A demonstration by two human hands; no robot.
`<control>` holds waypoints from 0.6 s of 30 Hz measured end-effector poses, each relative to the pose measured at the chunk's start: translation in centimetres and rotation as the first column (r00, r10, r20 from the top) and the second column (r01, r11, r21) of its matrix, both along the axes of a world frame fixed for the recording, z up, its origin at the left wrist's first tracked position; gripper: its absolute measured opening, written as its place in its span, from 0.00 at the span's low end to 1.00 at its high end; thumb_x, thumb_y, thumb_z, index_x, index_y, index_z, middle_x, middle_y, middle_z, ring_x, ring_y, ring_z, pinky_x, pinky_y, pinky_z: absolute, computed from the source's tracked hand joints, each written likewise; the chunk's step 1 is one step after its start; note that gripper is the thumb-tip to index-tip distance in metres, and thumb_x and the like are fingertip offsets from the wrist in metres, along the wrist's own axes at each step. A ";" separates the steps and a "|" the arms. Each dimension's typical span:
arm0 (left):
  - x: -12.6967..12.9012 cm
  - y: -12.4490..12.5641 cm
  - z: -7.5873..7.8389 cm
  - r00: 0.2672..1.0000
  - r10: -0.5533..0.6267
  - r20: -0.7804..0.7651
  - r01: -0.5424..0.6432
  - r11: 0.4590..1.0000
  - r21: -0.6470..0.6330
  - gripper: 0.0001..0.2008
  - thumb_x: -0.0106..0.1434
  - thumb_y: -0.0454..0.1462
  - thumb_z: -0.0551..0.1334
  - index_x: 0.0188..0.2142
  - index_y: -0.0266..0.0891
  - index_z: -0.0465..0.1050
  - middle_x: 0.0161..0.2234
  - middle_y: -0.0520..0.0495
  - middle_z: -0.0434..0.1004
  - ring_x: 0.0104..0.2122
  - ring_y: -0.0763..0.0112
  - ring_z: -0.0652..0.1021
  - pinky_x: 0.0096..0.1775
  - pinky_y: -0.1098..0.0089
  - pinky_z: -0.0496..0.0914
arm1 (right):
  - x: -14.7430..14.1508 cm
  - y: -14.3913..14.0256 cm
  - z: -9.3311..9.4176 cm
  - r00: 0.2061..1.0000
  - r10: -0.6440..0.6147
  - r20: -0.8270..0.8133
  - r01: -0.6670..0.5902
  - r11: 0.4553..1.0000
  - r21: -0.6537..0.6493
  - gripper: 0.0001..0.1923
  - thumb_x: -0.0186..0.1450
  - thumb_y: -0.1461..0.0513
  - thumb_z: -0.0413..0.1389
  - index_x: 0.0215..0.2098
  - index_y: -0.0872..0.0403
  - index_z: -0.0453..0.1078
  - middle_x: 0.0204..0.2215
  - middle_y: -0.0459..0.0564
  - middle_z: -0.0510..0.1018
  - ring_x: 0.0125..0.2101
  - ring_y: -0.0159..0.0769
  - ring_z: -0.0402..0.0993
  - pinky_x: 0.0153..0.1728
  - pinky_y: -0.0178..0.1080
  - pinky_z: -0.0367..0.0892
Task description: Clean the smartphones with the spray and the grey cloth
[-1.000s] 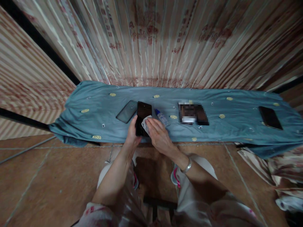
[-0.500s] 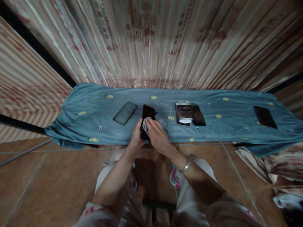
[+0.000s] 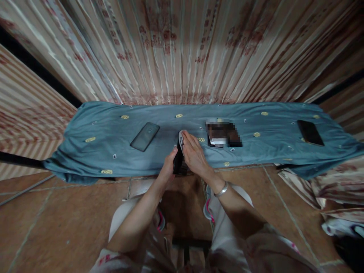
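My left hand (image 3: 168, 165) is closed around the lower part of a dark smartphone (image 3: 178, 159), held on edge above the front of the cloth-covered bench. A pale grey cloth (image 3: 181, 135) is in my right hand (image 3: 193, 153), whose fingers press it against the phone's upper right side. Left of my hands a dark greenish phone (image 3: 145, 136) lies on the blue cloth. To the right, a blurred-out dark item with a white part (image 3: 217, 135) rests on the bench. A black phone (image 3: 310, 132) lies near the right end.
The bench is draped in a blue cloth (image 3: 85, 155) with yellow patches. Striped floral curtains (image 3: 170, 57) hang behind and beside it, with dark poles (image 3: 42, 70) at the sides. My knees and feet are below, on brown floor tiles (image 3: 71, 220).
The phone has turned from lying face up to standing on edge. My right hand and the cloth have moved to its upper right side. The blue-capped clear bottle is now out of sight.
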State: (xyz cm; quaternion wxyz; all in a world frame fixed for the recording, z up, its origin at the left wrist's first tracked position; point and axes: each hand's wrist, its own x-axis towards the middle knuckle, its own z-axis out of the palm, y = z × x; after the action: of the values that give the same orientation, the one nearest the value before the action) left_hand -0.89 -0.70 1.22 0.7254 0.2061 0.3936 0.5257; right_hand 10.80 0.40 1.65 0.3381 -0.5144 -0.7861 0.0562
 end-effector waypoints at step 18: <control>-1.2 -0.3 2.3 0.994 -0.059 0.087 0.073 0.982 -0.171 0.13 0.65 0.40 0.57 0.40 0.36 0.77 0.36 0.45 0.84 0.44 0.59 0.82 0.48 0.59 0.75 | 0.9 0.9 -0.9 1.000 -0.020 -0.020 0.021 1.000 0.012 0.26 0.71 0.66 0.38 0.65 0.64 0.59 0.61 0.63 0.67 0.63 0.45 0.59 0.64 0.54 0.59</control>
State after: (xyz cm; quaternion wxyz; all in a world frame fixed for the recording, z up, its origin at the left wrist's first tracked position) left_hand -2.10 -1.04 3.54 0.7732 0.1330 0.4009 0.4730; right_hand 11.66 1.25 0.76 0.3495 -0.5198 -0.7777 0.0533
